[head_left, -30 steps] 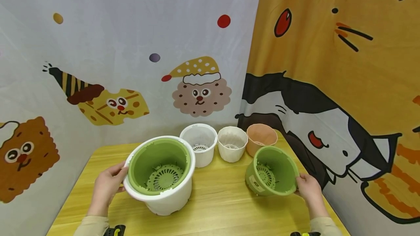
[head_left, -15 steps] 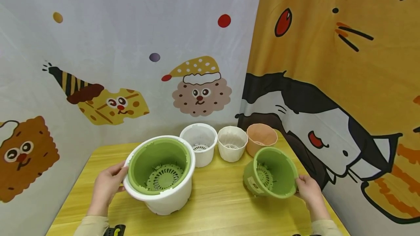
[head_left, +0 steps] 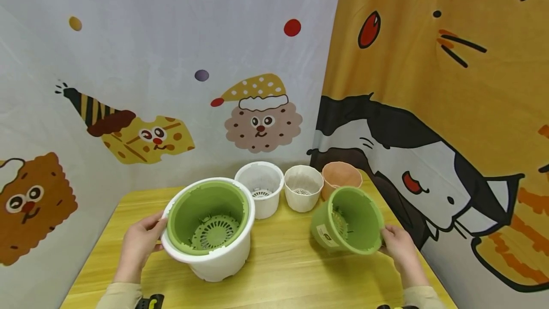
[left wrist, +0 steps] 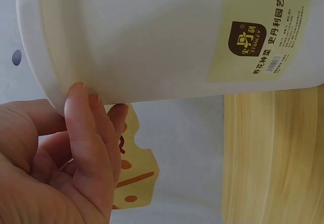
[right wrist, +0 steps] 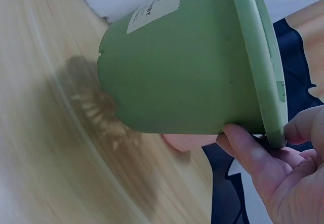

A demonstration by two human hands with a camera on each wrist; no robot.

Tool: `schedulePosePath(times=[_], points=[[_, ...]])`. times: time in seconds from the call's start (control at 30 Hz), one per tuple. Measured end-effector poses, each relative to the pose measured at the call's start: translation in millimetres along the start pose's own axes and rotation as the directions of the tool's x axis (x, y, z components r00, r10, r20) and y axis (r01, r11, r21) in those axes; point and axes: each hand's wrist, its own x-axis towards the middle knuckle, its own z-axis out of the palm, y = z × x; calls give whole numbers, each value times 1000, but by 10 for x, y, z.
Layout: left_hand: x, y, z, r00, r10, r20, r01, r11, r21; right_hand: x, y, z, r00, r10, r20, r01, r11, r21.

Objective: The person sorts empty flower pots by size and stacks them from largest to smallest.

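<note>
On the left of the head view, my left hand [head_left: 140,242] pinches the rim of a large white flowerpot [head_left: 223,266], thumb over the edge and fingers beneath. A green flowerpot [head_left: 180,213] is nested inside it, its slotted bottom visible. The left wrist view shows a label [left wrist: 260,34] on the white wall. My right hand [head_left: 401,252] grips the rim of a second green flowerpot [head_left: 364,218], which tilts with its mouth toward the right. In the right wrist view that green pot [right wrist: 187,67] hangs above the table, casting a shadow below its base.
Along the back of the wooden table [head_left: 283,271] stand a smaller white pot [head_left: 268,206], a cream pot [head_left: 302,199] and an orange pot [head_left: 339,175], side by side. A cartoon-printed curtain [head_left: 249,23] hangs close behind and to the right.
My right hand has moved left and slightly up with the green flowerpot, which now overlaps the orange pot more in the head view. The left hand and white flowerpot have stayed put.
</note>
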Motion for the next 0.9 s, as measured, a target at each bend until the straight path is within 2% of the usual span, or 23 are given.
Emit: schedulePosePath(times=[0.3, 0.9], points=[[9, -6, -2, 1000, -13, 0, 13, 1000, -4, -28, -13, 154, 1000, -3, 2, 2, 996, 90], [26, -7, -2, 1000, -14, -9, 14, 1000, -7, -79, -116, 355, 999, -32, 20, 30, 992, 121]])
